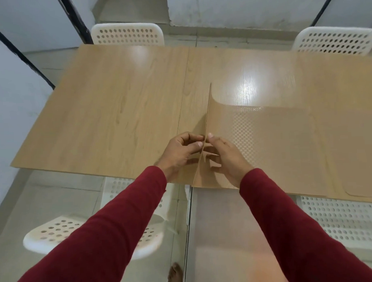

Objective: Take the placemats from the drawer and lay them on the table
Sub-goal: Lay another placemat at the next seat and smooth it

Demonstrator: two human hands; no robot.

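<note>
Red sleeves [112,223] reach in from the near edge of the desk [116,105], and both hands meet just past that edge, near its middle. Left hand [181,153] has its fingers [198,140] curled, pinching the raised edge of a thin translucent placemat [265,142]; right hand [228,158] pinches the same edge from the other side, thumb and fingertips pressed together on it. That edge stands up almost vertical between the hands while the rest of the sheet curves down to the right and lies on the desk, so this mat looks only partly laid. Further right, near the desk's near right corner, a rounded corner [355,193] of what seems a second clear sheet lies flat, which suggests one mat is already down. Judging by this, the task is under way: at least one mat placed, one being handled, and the left half of the desk has none that I can make out. Whether the pinched edge is one sheet or two stuck together cannot be told. Transparency and glare blur the mats' outlines, the drawer is out of view, and the desk's right end is cut off by the frame.
</note>
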